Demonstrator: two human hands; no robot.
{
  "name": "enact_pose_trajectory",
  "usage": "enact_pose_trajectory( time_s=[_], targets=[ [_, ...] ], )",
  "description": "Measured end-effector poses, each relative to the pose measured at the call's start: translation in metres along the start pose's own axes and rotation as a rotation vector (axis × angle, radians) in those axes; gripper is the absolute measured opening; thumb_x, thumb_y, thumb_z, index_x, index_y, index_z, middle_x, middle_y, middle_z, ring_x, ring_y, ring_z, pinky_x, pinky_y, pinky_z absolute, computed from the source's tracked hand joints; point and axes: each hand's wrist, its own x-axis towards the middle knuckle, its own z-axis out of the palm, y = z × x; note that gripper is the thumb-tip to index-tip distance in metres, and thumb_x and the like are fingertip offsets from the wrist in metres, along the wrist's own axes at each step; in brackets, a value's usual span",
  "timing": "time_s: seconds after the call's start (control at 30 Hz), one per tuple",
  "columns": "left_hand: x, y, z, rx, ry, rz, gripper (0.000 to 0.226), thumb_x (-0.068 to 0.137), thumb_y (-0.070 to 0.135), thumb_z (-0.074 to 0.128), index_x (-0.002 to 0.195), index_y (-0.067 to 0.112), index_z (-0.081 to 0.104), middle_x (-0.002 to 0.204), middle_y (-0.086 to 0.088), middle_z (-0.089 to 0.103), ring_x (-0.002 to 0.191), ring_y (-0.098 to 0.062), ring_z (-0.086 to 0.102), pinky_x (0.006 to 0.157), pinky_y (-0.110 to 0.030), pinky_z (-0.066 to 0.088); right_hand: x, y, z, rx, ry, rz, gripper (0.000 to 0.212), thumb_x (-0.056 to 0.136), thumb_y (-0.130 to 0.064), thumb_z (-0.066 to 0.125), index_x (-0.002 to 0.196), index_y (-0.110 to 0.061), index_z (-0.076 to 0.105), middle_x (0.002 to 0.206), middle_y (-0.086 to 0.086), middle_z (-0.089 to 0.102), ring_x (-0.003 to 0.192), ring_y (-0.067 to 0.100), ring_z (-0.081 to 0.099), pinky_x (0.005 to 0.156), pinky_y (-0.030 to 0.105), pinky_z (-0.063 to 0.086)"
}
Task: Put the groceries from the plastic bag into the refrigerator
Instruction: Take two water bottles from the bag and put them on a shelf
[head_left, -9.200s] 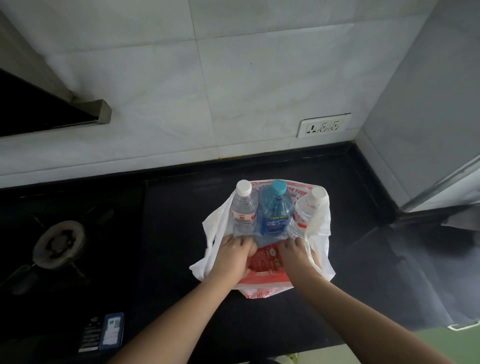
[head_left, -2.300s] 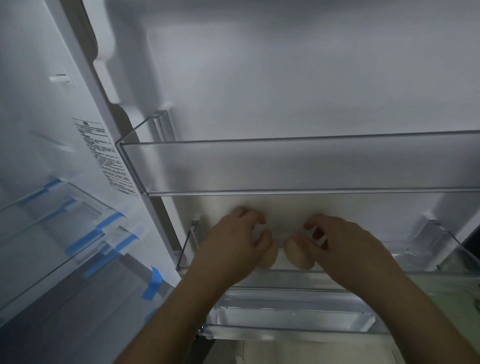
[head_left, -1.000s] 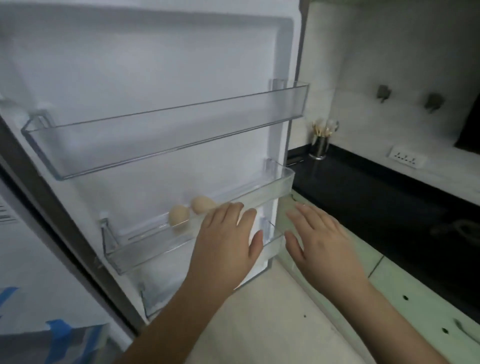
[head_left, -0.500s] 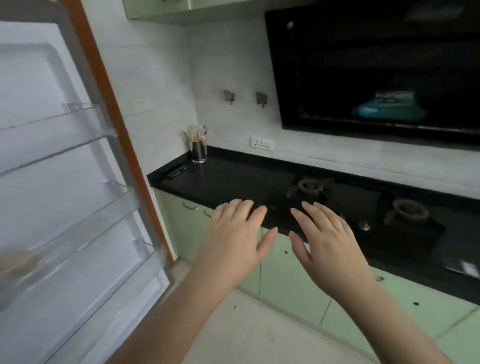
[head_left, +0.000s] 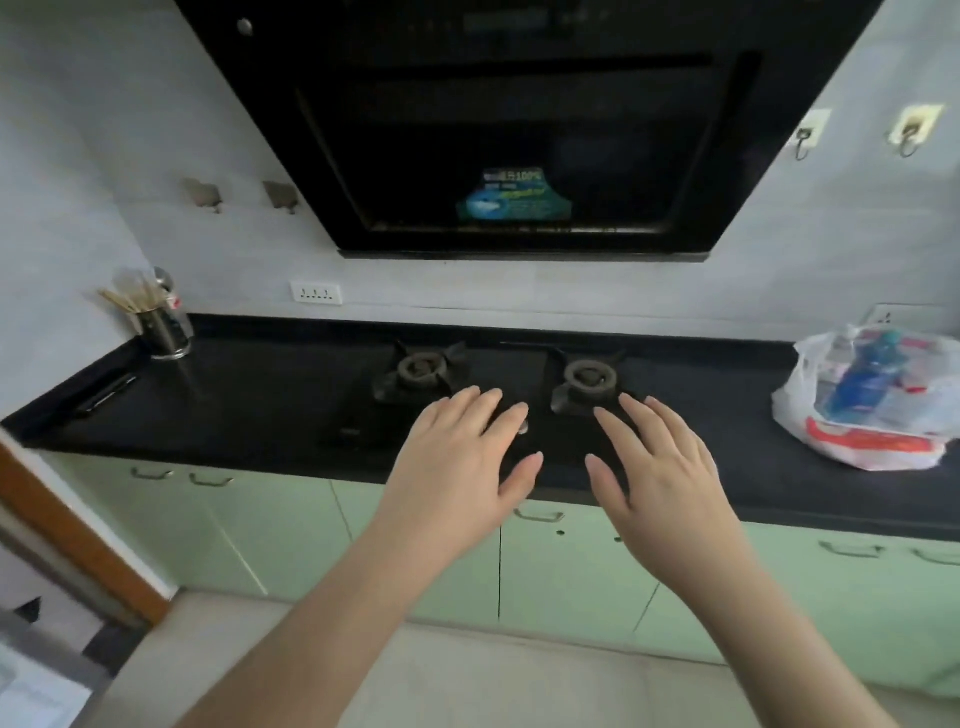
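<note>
Head view: left hand (head_left: 457, 457) and right hand (head_left: 660, 462) spread, empty; crinkly white-red plastic bag (head_left: 872, 405) near black surface (head_left: 260, 405) edge, bottles may topple.

My left hand (head_left: 457, 467) and right hand (head_left: 657, 467) float empty, fingers spread, before the black stone countertop (head_left: 249, 405). The white-and-red plastic bag (head_left: 878, 400) with a blue bottle (head_left: 857, 384) inside sits far right, beyond two gas burners (head_left: 589, 375).
</note>
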Motion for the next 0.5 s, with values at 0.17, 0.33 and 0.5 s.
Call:
enact_pose_trajectory(
  time_s=[0.17,0.33,0.5],
  targets=[
    [0.042,0.015,0.030,-0.034,-0.031,0.085,0.057,0.093,0.052,0.033,0.132,0.020,0.058,0.134,-0.008,0.061,0.128,-0.028,0.053,0.105,-0.044,0.043,0.016,0.032,0.010,-0.038,0.003,0.078,0.058,0.092,-0.049,0.030,0.136,-0.018,0.052,0.144,0.007,0.050,0.138,0.028,0.038,0.111,0.042,0.031],
    [0.096,0.024,0.058,-0.090,-0.035,0.200,0.057,0.094,0.053,0.030,0.136,0.021,0.054,0.138,-0.006,0.058,0.132,-0.026,0.049,0.109,-0.043,0.038,0.039,0.061,0.024,-0.106,-0.006,0.174,0.052,0.094,-0.046,0.040,0.136,-0.017,0.052,0.145,0.006,0.049,0.137,0.028,0.039,0.110,0.043,0.033],
    [0.150,0.036,0.087,-0.161,-0.068,0.351,0.059,0.094,0.054,0.027,0.139,0.023,0.049,0.140,-0.003,0.055,0.136,-0.024,0.043,0.115,-0.043,0.029,0.068,0.089,0.025,-0.151,0.008,0.341,0.052,0.091,-0.040,0.057,0.136,-0.014,0.052,0.145,0.008,0.049,0.136,0.030,0.041,0.108,0.045,0.035]
  ],
)
